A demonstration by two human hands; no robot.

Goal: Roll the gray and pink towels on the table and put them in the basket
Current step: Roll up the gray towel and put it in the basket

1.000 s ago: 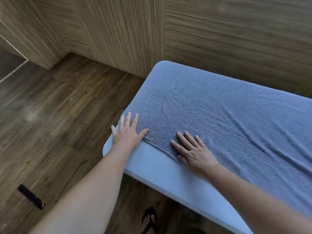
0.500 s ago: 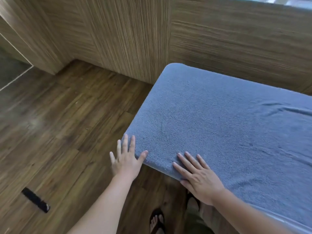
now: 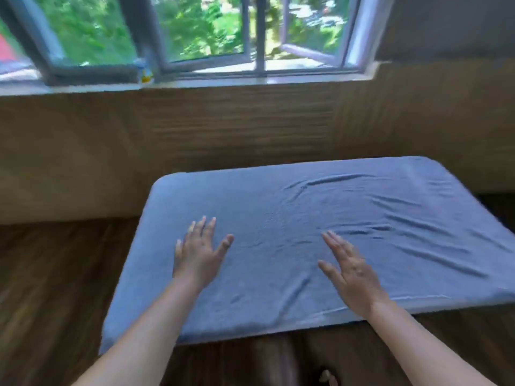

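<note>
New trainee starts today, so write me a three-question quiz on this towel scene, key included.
1. True or false: the gray towel is already rolled up.
2. The left hand and right hand have their fingers: A) curled into fists, B) straight, over the towel, C) pinching its corner.
3. Is the basket anywhere in view?

Key: 1 false, it lies spread flat; 2 B; 3 no.
</note>
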